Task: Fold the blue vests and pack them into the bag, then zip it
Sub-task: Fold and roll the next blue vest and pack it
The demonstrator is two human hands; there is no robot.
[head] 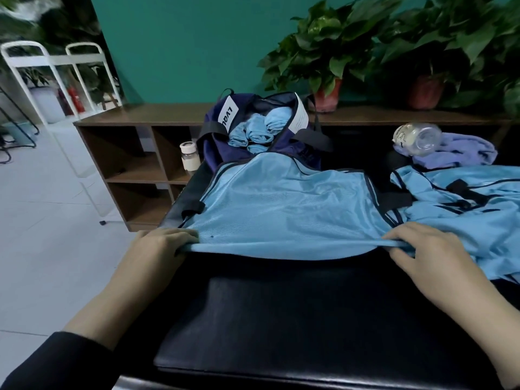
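we pinch the near hem of the light, limp, slippery blue vest (pixel 284 204) with left hand (pixel 166 243) and right hand (pixel 427 249), at its corners.

looks like a lounge corner or waiting area of an office or gym. ahead of the hands a teal wall (pixel 183 46) rises behind a low brown cubby shelf (pixel 135 153), potted plants (pixel 326 57) lined along its top. out past the left hand (pixel 160 249), pale floor tiles (pixel 42 206), a white metal rack (pixel 50 68) and red fire extinguishers (pixel 73 99). the hands work on a black padded bench (pixel 295 319).
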